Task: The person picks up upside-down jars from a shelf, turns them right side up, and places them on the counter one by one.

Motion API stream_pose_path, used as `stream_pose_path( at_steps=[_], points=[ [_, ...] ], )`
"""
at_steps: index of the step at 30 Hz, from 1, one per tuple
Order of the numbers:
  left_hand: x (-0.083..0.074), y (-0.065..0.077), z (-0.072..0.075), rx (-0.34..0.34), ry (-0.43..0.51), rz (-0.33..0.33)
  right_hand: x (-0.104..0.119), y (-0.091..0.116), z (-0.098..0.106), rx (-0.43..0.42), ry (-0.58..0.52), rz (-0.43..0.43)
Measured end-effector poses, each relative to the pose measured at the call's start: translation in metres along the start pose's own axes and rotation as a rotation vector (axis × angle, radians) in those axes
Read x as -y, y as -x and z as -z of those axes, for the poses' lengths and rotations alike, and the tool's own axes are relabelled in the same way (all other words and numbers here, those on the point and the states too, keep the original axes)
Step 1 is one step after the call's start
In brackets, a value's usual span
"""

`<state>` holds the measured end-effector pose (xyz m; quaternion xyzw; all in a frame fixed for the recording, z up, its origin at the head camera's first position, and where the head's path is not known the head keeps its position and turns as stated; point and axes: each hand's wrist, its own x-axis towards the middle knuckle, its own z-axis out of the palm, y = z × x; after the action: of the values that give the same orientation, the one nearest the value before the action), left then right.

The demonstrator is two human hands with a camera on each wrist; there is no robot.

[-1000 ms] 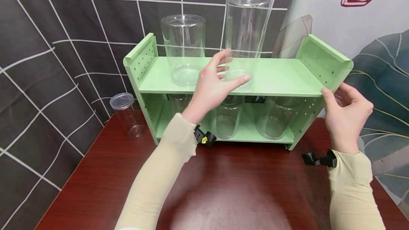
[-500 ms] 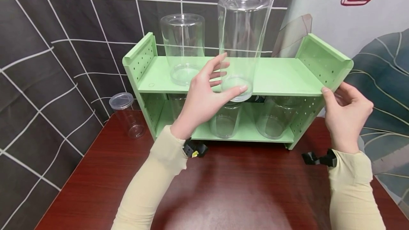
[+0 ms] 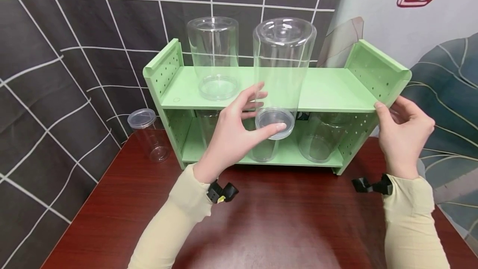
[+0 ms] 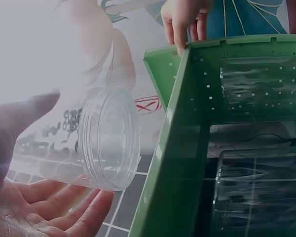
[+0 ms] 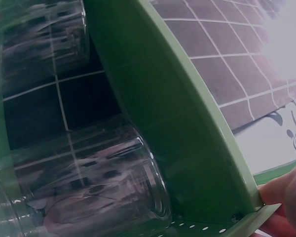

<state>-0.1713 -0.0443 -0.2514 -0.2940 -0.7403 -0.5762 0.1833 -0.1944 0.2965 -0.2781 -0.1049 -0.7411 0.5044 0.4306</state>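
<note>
My left hand (image 3: 237,132) grips a tall clear plastic jar (image 3: 284,69), thumb in front and fingers behind its lower part. The jar is roughly upright, its flat dimpled base on top and its ridged mouth end (image 4: 111,138) down. It is off the upper board, in front of the front edge of a green two-tier rack (image 3: 328,90). At the rack's right end, my right hand (image 3: 405,136) pinches the side panel (image 3: 381,74) near the front corner, thumb on the inner side. Another clear jar (image 3: 213,49) stands on the upper board at left.
Several clear jars, such as one at right (image 3: 317,148), stand on the rack's lower board. A slim jar with a grey lid (image 3: 142,118) is on the red-brown table (image 3: 284,219), left of the rack. Behind hangs dark cloth (image 3: 123,20) with white grid lines.
My left hand has brought the tall jar from the upper board forward past its front edge, then lower and slightly left. The right hand keeps its place on the side panel.
</note>
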Motion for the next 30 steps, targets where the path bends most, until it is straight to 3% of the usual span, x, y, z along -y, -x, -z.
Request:
stream_pose_path(
  at_steps=[17, 30],
  points=[
    [0.017, 0.042, 0.006, 0.035, -0.032, -0.041, -0.001, -0.001, 0.0, 0.006, -0.001, 0.023],
    [0.032, 0.068, 0.017, 0.08, -0.015, 0.024, -0.002, -0.002, 0.0, -0.004, 0.015, 0.024]
  ],
)
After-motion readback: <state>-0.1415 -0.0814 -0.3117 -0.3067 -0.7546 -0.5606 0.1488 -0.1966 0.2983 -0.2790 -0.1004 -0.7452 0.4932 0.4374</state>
